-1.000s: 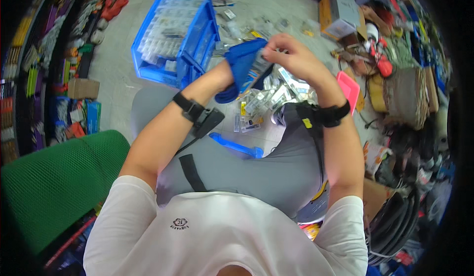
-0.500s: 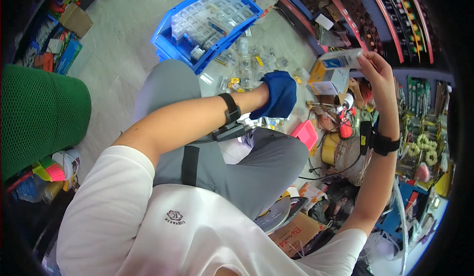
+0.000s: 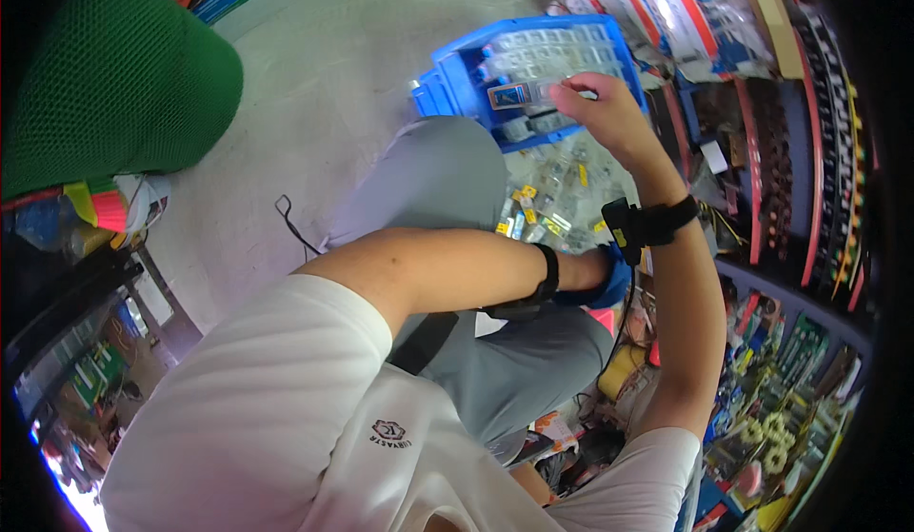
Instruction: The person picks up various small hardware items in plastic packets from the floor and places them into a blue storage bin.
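Note:
My right hand [image 3: 602, 113] pinches a small clear plastic box with a blue label [image 3: 514, 95] between thumb and fingertips. It holds the box above a blue plastic crate [image 3: 461, 85], where rows of similar clear boxes [image 3: 557, 51] stand packed. My left hand [image 3: 583, 269] is at my right knee, covered by a blue cloth [image 3: 614, 285]; its fingers are hidden. Below the crate, many small clear packets and yellow-labelled pieces [image 3: 533, 210] lie scattered on the floor.
A green mesh roll [image 3: 143, 85] stands at the left. Shelves with hanging goods [image 3: 819, 161] line the right side, and striped sacks [image 3: 676, 18] are at the far right. Loose parts [image 3: 781, 418] crowd the lower right. A black cable [image 3: 624, 318] hangs from my right wrist strap.
My right hand has carried the clear box from beside the yellow and white carton to over the blue crate. The view has turned. The blue cloth stays at my left hand.

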`<state>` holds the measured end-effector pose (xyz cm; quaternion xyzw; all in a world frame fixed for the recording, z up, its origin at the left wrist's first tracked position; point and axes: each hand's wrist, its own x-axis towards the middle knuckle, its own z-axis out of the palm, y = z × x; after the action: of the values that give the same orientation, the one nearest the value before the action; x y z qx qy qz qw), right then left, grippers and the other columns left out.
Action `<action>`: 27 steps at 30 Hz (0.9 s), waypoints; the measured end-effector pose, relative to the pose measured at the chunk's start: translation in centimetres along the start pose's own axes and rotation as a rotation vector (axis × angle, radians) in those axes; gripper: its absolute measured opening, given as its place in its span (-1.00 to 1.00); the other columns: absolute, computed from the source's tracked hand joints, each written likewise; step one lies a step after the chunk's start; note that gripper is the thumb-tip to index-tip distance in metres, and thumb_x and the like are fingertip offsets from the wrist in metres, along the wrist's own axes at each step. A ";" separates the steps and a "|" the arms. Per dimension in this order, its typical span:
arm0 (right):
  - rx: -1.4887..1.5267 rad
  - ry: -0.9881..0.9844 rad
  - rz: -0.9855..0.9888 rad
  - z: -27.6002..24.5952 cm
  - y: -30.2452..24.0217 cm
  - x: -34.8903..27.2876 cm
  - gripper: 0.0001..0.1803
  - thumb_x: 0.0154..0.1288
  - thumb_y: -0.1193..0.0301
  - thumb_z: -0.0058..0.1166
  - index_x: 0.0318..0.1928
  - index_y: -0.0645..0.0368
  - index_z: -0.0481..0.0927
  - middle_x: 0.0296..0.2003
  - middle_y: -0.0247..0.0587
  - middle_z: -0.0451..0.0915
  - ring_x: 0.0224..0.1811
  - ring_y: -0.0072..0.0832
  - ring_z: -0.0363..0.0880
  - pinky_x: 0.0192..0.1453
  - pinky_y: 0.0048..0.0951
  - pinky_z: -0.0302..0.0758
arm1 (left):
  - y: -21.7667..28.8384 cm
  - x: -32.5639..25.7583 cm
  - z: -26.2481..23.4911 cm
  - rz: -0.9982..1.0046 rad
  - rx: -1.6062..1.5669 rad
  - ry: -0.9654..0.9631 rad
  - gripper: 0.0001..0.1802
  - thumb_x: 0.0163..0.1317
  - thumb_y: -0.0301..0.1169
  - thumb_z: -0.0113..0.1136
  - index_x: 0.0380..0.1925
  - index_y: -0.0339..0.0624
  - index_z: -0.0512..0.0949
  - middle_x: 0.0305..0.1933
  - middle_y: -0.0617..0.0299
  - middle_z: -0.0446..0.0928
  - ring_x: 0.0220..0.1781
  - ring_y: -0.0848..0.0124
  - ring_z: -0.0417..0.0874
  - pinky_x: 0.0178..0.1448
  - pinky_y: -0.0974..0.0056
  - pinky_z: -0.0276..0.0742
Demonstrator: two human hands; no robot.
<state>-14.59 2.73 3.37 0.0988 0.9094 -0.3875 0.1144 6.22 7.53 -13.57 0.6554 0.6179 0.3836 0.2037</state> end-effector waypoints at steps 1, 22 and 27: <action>0.016 -0.012 -0.002 0.8 1.4 0.7 -0.68 0.09 0.25 0.14 -0.37 0.33 0.57 -0.54 -0.26 0.56 -0.47 -0.57 0.47 -0.34 -0.54 0.39 | 0.0 -0.7 0.2 -0.018 -0.002 -0.007 -0.84 -0.13 -0.22 0.13 -0.48 0.13 0.60 -0.28 0.21 0.57 -0.26 0.22 0.55 -0.19 0.24 0.48; -0.579 0.427 -0.221 4.0 6.0 3.1 -0.75 0.01 0.19 0.17 -0.51 0.11 0.59 -0.38 -0.06 0.52 -0.29 -0.08 0.48 -0.22 -0.16 0.39 | 4.3 -2.8 -6.6 0.086 -0.043 -0.146 -0.71 0.02 -0.33 -0.04 -0.23 -0.10 0.51 -0.11 0.11 0.50 -0.06 0.27 0.49 0.00 0.24 0.39; -0.542 -0.014 -0.063 3.2 5.1 0.6 -0.71 0.04 0.25 0.17 -0.45 0.28 0.56 -0.61 0.00 0.53 -0.54 -0.16 0.52 -0.40 -0.26 0.44 | 4.2 -2.6 -6.5 0.091 -0.034 -0.158 -0.72 0.01 -0.33 -0.04 -0.25 -0.08 0.52 -0.13 0.12 0.50 -0.08 0.28 0.49 -0.01 0.24 0.39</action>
<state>-13.37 3.94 -2.38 0.0337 0.9817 -0.1337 0.1310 4.25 3.01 -7.04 0.7076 0.5629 0.3500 0.2451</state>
